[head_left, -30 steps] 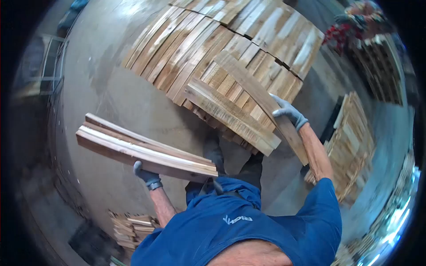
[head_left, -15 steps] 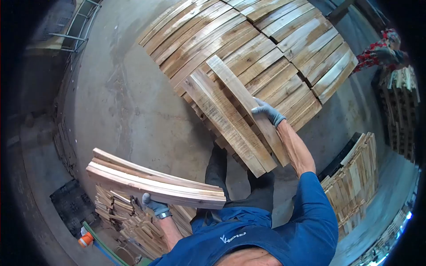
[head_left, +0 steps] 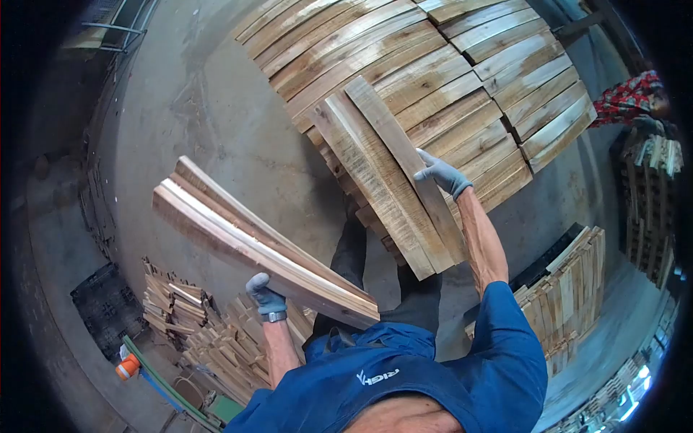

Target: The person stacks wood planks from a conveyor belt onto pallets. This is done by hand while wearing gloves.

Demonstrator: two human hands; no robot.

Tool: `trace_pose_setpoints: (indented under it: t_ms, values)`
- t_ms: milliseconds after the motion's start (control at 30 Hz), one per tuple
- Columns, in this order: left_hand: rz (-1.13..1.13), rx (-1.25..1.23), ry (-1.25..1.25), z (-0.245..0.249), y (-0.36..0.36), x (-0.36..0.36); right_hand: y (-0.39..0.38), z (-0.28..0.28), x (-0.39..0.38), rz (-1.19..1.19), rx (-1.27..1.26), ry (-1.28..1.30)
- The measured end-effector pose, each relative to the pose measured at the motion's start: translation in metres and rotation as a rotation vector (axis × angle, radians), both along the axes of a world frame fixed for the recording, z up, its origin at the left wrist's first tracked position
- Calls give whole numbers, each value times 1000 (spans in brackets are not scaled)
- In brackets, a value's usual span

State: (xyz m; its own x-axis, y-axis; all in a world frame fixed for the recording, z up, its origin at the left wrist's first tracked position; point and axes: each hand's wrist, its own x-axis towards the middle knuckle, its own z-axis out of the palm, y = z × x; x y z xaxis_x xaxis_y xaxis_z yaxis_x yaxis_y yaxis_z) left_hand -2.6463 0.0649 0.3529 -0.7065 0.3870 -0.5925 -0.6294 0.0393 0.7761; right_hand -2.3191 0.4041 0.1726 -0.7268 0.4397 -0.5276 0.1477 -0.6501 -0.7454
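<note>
My left hand (head_left: 266, 297), in a grey glove, supports a bundle of wooden boards (head_left: 253, 249) from its outer side; most of the fingers are hidden beneath. The bundle slants upward to the left, one board fanned apart from the others at its far end. With its fingers across the face, my right hand (head_left: 442, 175), also gloved, grips a single wooden board (head_left: 393, 130). That board lies along the right side of a rough-sawn board (head_left: 368, 180), and both jut toward me over the near edge of a large board stack (head_left: 404, 72).
More boards stand piled at the right (head_left: 570, 296), with loose wood pieces (head_left: 227, 346) at the lower left. A black pallet (head_left: 108, 310) lies on the floor beyond a green frame (head_left: 170, 397). At the far right is a person's red patterned sleeve (head_left: 628, 99).
The board in my right hand has closed up against the rough-sawn board, narrowing the gap between them. My left hand has raised the bundle's far end, and its boards have fanned apart more.
</note>
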Motion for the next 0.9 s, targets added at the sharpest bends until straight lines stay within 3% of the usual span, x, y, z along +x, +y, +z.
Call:
trace_pose_setpoints:
  t_ms: [100,300,400,567,667,767,867,900]
  values:
    - [-50,-8,-93,6,17,10,-5,-13,-3,-45,94,-60]
    - [-122,-5,-186,4,38,23,6,6,-8,237,344,-406]
    - [-164,9,-209,0,50,28,-4,-2,-13,-94,570,-500]
    - [-211,40,-233,-28,65,33,-9,-8,-24,122,720,-606]
    - [-225,8,-238,-33,97,53,-5,4,-20,156,661,-645]
    - [-291,14,-285,-42,127,72,0,75,-25,166,895,-803]
    - [-364,118,-436,-7,180,112,-13,147,-27,-280,502,-170]
    - [-370,182,-499,6,196,127,-24,156,-28,-207,477,-87]
